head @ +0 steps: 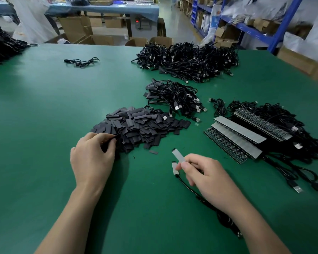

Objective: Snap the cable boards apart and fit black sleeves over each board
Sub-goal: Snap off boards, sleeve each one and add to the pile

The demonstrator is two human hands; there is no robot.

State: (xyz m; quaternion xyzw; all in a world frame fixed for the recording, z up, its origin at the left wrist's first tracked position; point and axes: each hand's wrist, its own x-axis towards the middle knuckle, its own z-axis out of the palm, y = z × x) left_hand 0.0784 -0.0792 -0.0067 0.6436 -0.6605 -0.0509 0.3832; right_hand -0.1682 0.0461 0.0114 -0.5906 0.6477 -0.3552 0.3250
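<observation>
Boards, two, white, pinched in right hand above near-centre mat, one cable trailing under wrist. Left hand pinches one sleeve at pile's near edge. Open mat stretches left.

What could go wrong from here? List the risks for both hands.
1. The left hand pinches a black sleeve at the edge of the dense sleeve pile, so neighbouring sleeves may come up too.
2. The right hand holds two small boards together; sleeving one could let the other slip.
3. Their black cable trails back beneath that hand and might snag.
</observation>
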